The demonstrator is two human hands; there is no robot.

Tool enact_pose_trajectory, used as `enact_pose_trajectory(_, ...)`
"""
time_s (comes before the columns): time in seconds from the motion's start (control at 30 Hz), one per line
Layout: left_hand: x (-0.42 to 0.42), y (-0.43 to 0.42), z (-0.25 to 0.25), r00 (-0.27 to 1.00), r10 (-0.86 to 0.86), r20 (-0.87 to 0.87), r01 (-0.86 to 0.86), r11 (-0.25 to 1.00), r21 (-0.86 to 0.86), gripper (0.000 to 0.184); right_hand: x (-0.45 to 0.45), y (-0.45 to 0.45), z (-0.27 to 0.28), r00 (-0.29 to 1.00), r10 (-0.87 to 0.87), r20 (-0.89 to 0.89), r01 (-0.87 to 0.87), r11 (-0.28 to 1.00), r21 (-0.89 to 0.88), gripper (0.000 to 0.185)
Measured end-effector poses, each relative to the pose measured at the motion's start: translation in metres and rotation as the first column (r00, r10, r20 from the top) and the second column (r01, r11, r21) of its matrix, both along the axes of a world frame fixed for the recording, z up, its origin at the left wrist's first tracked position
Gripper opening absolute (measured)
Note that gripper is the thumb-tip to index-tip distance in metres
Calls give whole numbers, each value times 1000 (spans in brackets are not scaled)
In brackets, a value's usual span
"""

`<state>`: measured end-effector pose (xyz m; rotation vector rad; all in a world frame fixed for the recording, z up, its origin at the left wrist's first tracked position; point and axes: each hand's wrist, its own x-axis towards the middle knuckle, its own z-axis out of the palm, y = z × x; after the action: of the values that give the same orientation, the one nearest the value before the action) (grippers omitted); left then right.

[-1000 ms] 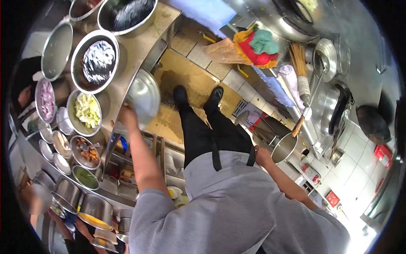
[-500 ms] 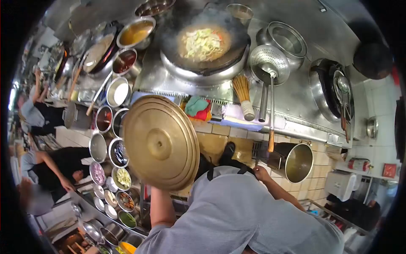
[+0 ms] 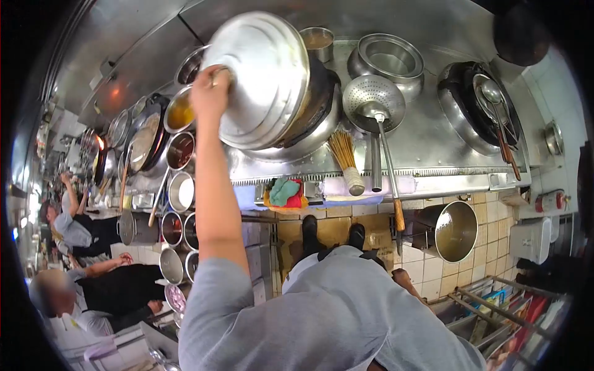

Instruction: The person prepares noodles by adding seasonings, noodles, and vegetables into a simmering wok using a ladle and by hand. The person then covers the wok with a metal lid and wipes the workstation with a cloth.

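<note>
My left hand (image 3: pixel 211 93) grips the knob of a large round metal lid (image 3: pixel 263 80). The lid is tilted over the wok (image 3: pixel 318 114) on the stove, hiding the food inside. Low at my right side, my right hand (image 3: pixel 405 281) is closed, and what it may hold is not clear. Near it, a long-handled skimmer (image 3: pixel 374 102) lies on the stove with its wooden handle sticking out past the edge. A bamboo brush (image 3: pixel 344 161) rests beside the skimmer, close to a bundle of coloured cloths (image 3: pixel 286 193).
Bowls of sauce, one with orange liquid (image 3: pixel 179 112), line the left side. A large pot (image 3: pixel 402 55) stands behind the skimmer; another wok (image 3: pixel 473 105) is at right. A deep pot (image 3: pixel 455 232) hangs low by the stove front. Co-workers (image 3: pixel 93 300) stand at left.
My left hand has swung the lid forward and up from beside my body to over the wok. The steaming food is now hidden. My right hand has dropped lower in view.
</note>
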<state>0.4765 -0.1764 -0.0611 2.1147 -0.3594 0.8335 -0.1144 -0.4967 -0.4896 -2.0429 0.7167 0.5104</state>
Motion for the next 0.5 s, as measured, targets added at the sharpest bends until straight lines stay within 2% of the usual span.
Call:
enact_pose_trajectory(0.03,27,-15,-12,994,24,-102,-10,991,136,27,9,14,12,962,-248,-114,261,958,115,18)
enact_pose_trajectory(0.07,51,-28,-25,979,59,-196,-4,963,269,29,21,29,28,851,-463,-247,512,837,196,20)
enact_pose_trajectory(0.1,77,-37,-46,965,38,-259,41,955,294,29,29,43,40,677,-624,-390,729,642,238,22)
enact_pose_trajectory(0.13,100,-45,-71,947,15,-321,91,945,314,28,32,56,47,660,-647,-380,746,624,232,22)
enact_pose_trajectory(0.2,132,-57,-114,948,89,-306,55,900,433,29,44,83,59,659,-673,-337,751,611,248,24)
enact_pose_trajectory(0.23,141,-60,-138,950,60,-307,80,902,425,29,51,101,75,622,-724,-299,783,568,254,22)
enact_pose_trajectory(0.3,143,-64,-174,953,123,-276,20,886,464,31,47,129,73,613,-739,-280,790,558,255,22)
enact_pose_trajectory(0.33,146,-65,-180,951,101,-291,48,884,465,31,42,143,74,625,-735,-265,780,568,264,21)
enact_pose_trajectory(0.4,150,-63,-178,937,101,-335,89,856,510,32,28,169,80,563,-778,-279,825,507,249,20)
enact_pose_trajectory(0.5,149,-60,-170,948,61,-314,120,842,526,32,2,204,66,644,-746,-170,761,648,35,22)
